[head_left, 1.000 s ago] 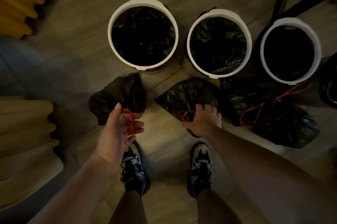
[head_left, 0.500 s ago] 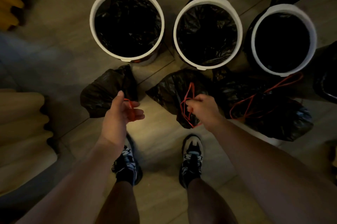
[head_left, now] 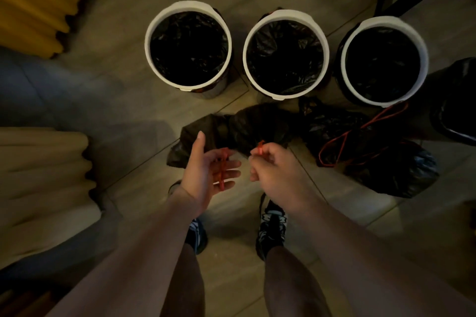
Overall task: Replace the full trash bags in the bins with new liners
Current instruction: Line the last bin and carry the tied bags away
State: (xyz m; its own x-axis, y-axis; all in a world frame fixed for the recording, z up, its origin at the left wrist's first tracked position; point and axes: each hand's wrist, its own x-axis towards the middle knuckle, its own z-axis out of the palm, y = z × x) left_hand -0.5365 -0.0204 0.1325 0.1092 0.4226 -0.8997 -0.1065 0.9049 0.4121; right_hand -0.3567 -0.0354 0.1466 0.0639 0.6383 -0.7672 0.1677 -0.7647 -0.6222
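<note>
Fingers of left hand (head_left: 206,175) loose, cord (head_left: 223,164) draped across; right hand (head_left: 273,175) pinches second cord (head_left: 260,148); bags (head_left: 244,128) just beyond. Best curl left fingers (head_left: 233,164) before lifting, or cord slips.

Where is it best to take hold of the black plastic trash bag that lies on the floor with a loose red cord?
Probably by its red drawstring, coming from above: the cord lies in loose loops on top of the slumped black plastic trash bag, easy to hook, while the crumpled body offers no firm edge.
</note>
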